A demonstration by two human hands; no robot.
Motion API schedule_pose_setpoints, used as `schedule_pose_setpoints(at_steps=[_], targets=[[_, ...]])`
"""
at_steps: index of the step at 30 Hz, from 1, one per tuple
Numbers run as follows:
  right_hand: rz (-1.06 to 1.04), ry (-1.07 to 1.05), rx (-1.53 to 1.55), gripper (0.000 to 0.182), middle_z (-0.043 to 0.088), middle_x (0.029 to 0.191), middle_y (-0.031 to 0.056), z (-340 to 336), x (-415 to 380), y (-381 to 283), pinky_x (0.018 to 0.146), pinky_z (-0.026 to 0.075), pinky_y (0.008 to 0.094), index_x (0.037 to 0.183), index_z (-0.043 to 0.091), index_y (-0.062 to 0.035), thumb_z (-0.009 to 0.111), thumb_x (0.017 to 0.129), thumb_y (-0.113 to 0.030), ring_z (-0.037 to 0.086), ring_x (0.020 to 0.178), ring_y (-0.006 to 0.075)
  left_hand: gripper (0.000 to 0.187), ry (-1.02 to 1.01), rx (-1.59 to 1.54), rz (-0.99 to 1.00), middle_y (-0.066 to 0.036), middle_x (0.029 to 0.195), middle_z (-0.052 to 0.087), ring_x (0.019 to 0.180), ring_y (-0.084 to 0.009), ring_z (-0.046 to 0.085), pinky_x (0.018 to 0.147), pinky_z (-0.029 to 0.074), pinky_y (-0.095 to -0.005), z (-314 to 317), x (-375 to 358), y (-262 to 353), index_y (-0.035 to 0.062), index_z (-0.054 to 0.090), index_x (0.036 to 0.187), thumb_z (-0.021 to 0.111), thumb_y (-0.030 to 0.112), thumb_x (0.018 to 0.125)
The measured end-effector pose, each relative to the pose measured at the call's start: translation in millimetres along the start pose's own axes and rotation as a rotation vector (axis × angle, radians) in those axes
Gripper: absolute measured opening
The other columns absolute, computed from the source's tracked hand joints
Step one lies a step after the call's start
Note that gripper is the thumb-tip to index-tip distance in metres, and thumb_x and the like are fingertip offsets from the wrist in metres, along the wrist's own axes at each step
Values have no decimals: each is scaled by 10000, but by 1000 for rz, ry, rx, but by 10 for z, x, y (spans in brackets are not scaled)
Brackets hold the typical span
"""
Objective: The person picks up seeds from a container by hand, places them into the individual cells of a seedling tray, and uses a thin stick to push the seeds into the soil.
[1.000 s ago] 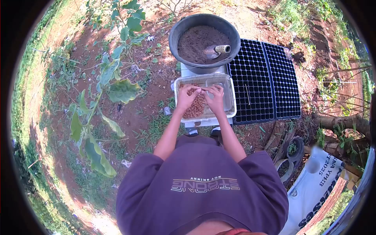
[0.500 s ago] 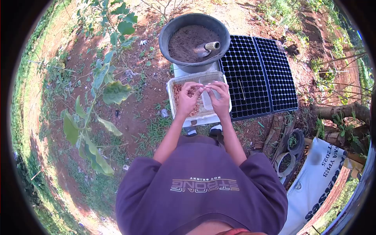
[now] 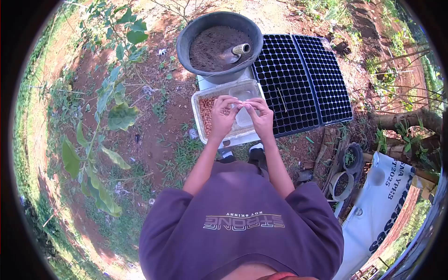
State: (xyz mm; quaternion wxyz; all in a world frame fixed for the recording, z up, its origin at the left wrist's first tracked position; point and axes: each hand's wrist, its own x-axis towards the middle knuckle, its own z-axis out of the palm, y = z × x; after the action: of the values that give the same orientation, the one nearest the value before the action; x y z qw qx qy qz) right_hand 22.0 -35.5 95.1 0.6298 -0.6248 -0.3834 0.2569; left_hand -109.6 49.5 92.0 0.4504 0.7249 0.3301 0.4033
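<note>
My left hand (image 3: pixel 224 114) and my right hand (image 3: pixel 261 116) are held over a pale rectangular plastic tray (image 3: pixel 196 114). The fingertips of both meet in a pinch; whatever lies between them is too small to make out. Reddish-brown pieces that look like peanuts (image 3: pixel 206 112) cover the tray's left side, partly hidden under my left hand. Beneath and beside my right hand, a clear plastic container (image 3: pixel 242 119) sits inside the tray on the right.
Behind the tray stands a dark basin (image 3: pixel 184 51) of soil with a trowel (image 3: pixel 240 49) stuck in it. Black seedling trays (image 3: pixel 298 84) lie to the right, a thin stick (image 3: pixel 282 100) on one. A leafy plant (image 3: pixel 122 116) rises at left; pots (image 3: pixel 341 185) and a printed sheet (image 3: pixel 373 210) are lower right.
The view has shifted a little, so the basin, tray and seedling trays appear slightly further left and up. My hands keep nearly the same pinched pose, fingertips closer together.
</note>
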Motion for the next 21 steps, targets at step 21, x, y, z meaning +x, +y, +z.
schedule_pose_setpoints(at_steps=[21], targets=[[67,-33,-919,288,651,1012,49,-1469,172,901,913,446,435,1029,734,-119,820,807,-282,532,1046,300,139,-50,82,-140,-48,994,639,942,-223,540,735,465,-327,1454,75,-164,60,630,955,709,168,919]])
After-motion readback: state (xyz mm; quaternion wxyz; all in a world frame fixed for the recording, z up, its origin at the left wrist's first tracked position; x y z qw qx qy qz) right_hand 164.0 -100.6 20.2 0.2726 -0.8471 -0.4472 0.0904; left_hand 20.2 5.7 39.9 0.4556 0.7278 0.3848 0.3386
